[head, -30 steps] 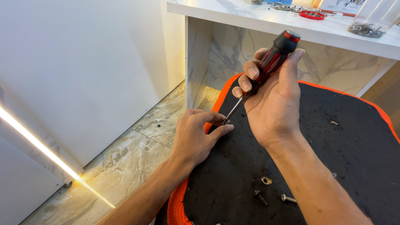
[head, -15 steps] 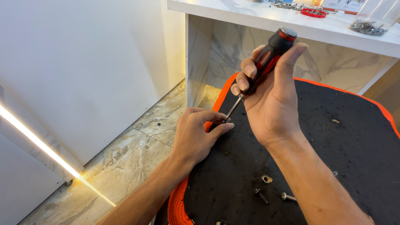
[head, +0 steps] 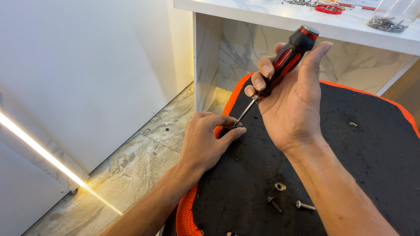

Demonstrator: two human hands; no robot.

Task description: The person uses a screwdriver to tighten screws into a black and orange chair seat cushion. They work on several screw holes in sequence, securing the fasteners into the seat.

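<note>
A: So the right hand point(head: 293, 109) is wrapped around a screwdriver point(head: 284, 59), black and red grip, thumb up along the side. Shaft slants down and left, tip right at the left hand's fingertips point(head: 238, 130).

B: And the left hand point(head: 205, 142)?

A: Fingers pinched together around the tip at the edge of the black pad point(head: 350, 153), the one with the orange rim point(head: 186, 214). Whatever it's pinching is hidden, can't tell if it's a screw or just the blade being steadied.

B: How far along does it look?

A: Mid-job, I'd guess. There's a loose washer point(head: 280, 186) and two bolts point(head: 274, 204) point(head: 305, 206) lying on the pad near the right forearm, plus a small bit point(head: 352, 124) further right. So some hardware is out or waiting to go in, and the driver is on one fastener spot at the left edge. Can't say how many are left.

B: Anything around it?

A: White marble-look surface point(head: 245, 11) behind, with a red tool point(head: 328, 8) and a clear bag of screws point(head: 387, 19) on top. Marble floor point(head: 131, 166) on the left, a lit strip point(head: 39, 150) along the white wall panel.
</note>
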